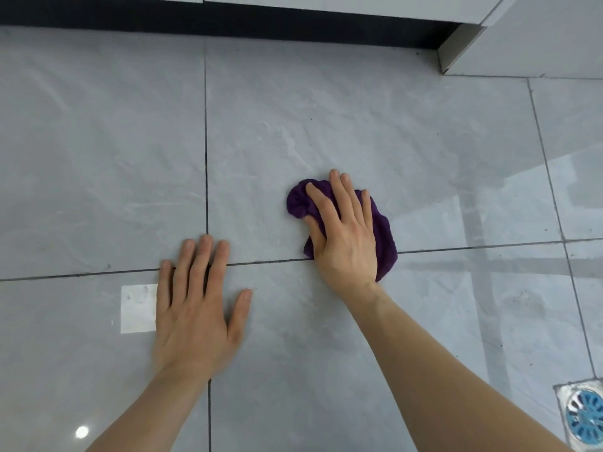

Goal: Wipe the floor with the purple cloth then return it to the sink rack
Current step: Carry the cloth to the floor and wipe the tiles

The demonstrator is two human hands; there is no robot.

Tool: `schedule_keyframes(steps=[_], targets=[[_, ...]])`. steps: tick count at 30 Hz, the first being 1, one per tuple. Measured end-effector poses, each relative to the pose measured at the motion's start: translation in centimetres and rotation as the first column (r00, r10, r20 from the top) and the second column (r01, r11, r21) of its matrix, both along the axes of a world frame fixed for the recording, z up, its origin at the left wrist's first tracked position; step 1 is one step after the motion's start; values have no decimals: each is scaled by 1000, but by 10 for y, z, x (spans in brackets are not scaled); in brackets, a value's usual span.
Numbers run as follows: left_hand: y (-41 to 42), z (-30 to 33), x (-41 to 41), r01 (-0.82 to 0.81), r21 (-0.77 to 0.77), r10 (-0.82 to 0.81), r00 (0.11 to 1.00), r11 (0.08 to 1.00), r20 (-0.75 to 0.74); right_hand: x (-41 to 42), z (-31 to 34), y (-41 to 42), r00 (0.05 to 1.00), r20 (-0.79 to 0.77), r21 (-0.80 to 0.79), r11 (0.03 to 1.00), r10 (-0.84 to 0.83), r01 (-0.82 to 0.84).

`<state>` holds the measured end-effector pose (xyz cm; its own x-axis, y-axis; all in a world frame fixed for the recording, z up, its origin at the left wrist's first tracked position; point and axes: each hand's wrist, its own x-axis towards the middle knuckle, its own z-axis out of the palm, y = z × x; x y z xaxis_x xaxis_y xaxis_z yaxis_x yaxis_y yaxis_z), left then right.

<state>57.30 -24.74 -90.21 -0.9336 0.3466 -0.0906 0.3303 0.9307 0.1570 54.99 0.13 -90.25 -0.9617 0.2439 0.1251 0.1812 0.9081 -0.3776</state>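
While your right hand (346, 236) presses spread fingers on the purple cloth (385, 230), your left hand (195, 308) lies flat on glossy grey floor tiles (98, 158); the drain (584, 415) is cut off near right.

cloth (381, 230) under right hand (346, 236), left hand (195, 308) flat on floor (98, 158) beside

Glossy grey floor tiles (326, 125) (dark grout) meet pale cabinets (359, 8).

The purple cloth (381, 230), bunched and crumpled, lies pressed flat against the glossy grey floor tiles (326, 125).
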Motion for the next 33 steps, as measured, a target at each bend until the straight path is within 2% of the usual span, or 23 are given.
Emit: schedule_keyframes(steps=[3, 6, 8, 11, 13, 17, 24, 28, 33], targets=[[0, 1, -2, 1, 3, -1, 1000, 1000, 8, -2, 2, 0, 997, -32, 6, 998, -69, 69], [1, 2, -2, -1, 7, 1, 1000, 1000, 5, -1, 2, -3, 990, -31, 186, 972, -137, 141], [1, 2, -3, 1, 7, -1, 1000, 1000, 2, -1, 2, -6, 987, -30, 242, 957, -160, 163], [0, 1, -2, 1, -3, -1, 1000, 1000, 5, 2, 3, -8, 989, -35, 164, 975, -145, 149], [0, 1, 0, 0, -12, 0, 1000, 1000, 9, 13, 5, -13, 997, -25, 110, 991, -76, 78], [0, 0, -1, -1, -5, 1, 1000, 1000, 2, 44, 6, -31, 999, 5, 100, 994, 39, -40], [1, 0, -1, -9, 21, 9, 1000, 1000, 2, 68, 5, -51, 999, -24, 157, 987, -25, 29], [-1, -1, -1, -10, 36, 10, 1000, 999, 7, 93, 4, -57, 1000, 4, 152, 988, 18, -18], [0, 5, -2, -13, 69, 10, 999, 998, 47, 108, 16, -61, 995, 69, 34, 997, 73, -75]])
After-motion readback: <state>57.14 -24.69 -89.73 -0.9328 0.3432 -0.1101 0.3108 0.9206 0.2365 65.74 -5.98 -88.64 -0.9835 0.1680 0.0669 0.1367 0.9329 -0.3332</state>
